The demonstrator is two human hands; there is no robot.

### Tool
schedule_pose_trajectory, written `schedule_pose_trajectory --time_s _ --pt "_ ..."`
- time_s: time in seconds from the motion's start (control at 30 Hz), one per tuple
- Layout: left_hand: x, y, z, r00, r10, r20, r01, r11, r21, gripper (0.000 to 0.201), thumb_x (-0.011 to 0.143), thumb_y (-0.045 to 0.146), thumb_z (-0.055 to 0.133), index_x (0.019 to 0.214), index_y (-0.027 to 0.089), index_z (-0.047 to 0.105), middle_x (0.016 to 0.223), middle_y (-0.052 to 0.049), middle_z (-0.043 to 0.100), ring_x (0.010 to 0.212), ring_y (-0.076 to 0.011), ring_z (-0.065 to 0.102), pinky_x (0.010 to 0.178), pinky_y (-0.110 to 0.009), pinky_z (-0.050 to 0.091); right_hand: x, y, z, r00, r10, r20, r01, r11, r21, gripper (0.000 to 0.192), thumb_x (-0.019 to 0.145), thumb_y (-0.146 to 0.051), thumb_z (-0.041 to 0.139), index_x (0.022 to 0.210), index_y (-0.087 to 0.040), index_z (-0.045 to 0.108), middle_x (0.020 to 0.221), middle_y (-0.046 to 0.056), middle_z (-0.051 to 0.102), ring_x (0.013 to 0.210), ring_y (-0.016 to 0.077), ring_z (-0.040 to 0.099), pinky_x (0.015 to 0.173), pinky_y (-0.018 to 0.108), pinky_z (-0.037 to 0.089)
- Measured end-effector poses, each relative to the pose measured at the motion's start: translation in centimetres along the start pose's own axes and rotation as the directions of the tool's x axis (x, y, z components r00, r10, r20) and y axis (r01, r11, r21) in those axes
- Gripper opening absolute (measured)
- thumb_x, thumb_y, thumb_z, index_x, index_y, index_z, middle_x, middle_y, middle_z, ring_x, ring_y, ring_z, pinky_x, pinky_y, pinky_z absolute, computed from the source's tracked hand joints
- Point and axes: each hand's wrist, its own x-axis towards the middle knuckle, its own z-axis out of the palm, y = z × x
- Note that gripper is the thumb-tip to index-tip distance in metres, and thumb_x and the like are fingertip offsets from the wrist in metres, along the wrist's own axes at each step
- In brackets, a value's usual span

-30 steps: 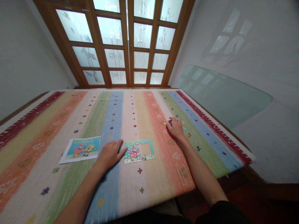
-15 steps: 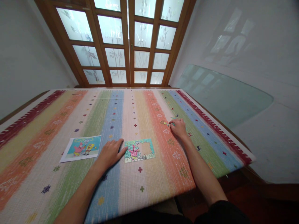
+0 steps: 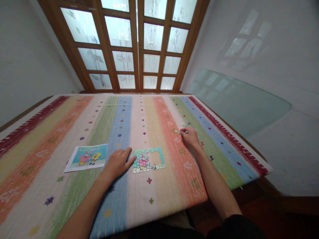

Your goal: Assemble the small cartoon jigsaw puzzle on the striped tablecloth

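A partly assembled jigsaw puzzle (image 3: 139, 168) lies in front of me, with a bare brown gap right of its middle. My left hand (image 3: 120, 162) rests on the cloth with fingers stretched out, its thumb touching the puzzle's left edge. Farther right, my right hand (image 3: 190, 136) is closed in a pinch on a small, pale puzzle piece (image 3: 186, 132). Loose puzzle pieces (image 3: 176, 131) lie just left of those fingertips; more teal ones behind are partly hidden by the hand.
Left of my left hand is a printed reference picture (image 3: 87, 157) with the same cartoon figures. A striped tablecloth (image 3: 154, 116) covers the table. Behind the far edge stand wooden glass doors (image 3: 138, 66); a glass panel (image 3: 236, 96) leans at the right wall.
The pinched piece now shows a pale face between my right fingertips, where a teal one showed before. My right hand has shifted very slightly; my left hand stays in place.
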Motion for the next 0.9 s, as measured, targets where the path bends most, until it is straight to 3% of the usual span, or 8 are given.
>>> schedule_pose_trajectory --time_s 0.17,0.33,0.43,0.53,0.7,0.9 --pt "0.0 0.1 -0.2 1.0 0.005 -0.01 -0.005 1.0 -0.016 0.04 0.103 0.048 0.044 0.119 0.015 0.06 0.095 -0.015 0.071 0.091 -0.0324 0.067 0.085 -0.043 0.05 -1.2 -3.0 0.0 0.997 -0.039 0.063 0.031 0.992 0.123 0.016 0.078 -0.02 0.065 0.083 -0.016 0.079 0.085 0.01 0.076 0.071 0.0209 0.064 0.073 0.034 0.049" --pt "0.0 0.0 0.0 1.0 -0.006 -0.005 0.006 1.0 -0.019 0.039 0.103 0.048 0.045 0.119 0.015 0.06 0.096 -0.014 0.071 0.091 -0.0322 0.068 0.086 -0.043 0.05 -3.8 -7.4 1.3 0.974 -0.161 0.16 0.116 0.959 0.257 0.014 0.08 -0.018 0.066 0.085 -0.016 0.08 0.079 0.006 0.075 0.068 0.0173 0.063 0.069 0.029 0.048" --pt "0.0 -0.1 0.2 1.0 -0.003 -0.026 0.002 0.999 -0.044 0.04 0.103 0.048 0.046 0.119 0.015 0.061 0.095 -0.014 0.071 0.091 -0.0329 0.068 0.085 -0.043 0.05 -5.6 -10.0 2.2 0.946 -0.235 0.222 0.153 0.93 0.335 0.012 0.08 -0.015 0.069 0.086 -0.018 0.079 0.08 0.005 0.076 0.068 0.0155 0.062 0.066 0.027 0.047" --pt "0.0 -0.1 0.2 1.0 -0.008 -0.027 0.007 0.999 -0.049 0.04 0.102 0.048 0.046 0.119 0.015 0.061 0.096 -0.015 0.071 0.09 -0.0332 0.068 0.084 -0.043 0.05 -6.9 -11.8 2.7 0.887 -0.344 0.309 0.165 0.86 0.483 0.011 0.082 -0.014 0.069 0.086 -0.018 0.079 0.085 0.006 0.076 0.071 0.0157 0.062 0.068 0.028 0.048" --pt "0.0 0.1 0.0 1.0 -0.014 -0.012 0.013 0.999 -0.032 0.04 0.103 0.048 0.046 0.12 0.014 0.061 0.095 -0.015 0.071 0.091 -0.0328 0.068 0.085 -0.043 0.049 -8.3 -13.4 3.2 0.829 -0.385 0.405 0.12 0.831 0.543 0.013 0.082 -0.012 0.071 0.087 -0.019 0.081 0.087 0.005 0.077 0.076 0.016 0.064 0.072 0.028 0.048" --pt "0.0 0.1 0.1 1.0 -0.02 -0.021 0.02 0.999 -0.037 0.039 0.102 0.048 0.047 0.118 0.016 0.062 0.095 -0.014 0.07 0.091 -0.0326 0.068 0.085 -0.043 0.049 -9.1 -13.8 4.2 0.821 -0.398 0.409 0.128 0.827 0.548 0.014 0.081 -0.01 0.072 0.087 -0.019 0.081 0.085 0.004 0.076 0.076 0.0152 0.063 0.071 0.027 0.047"
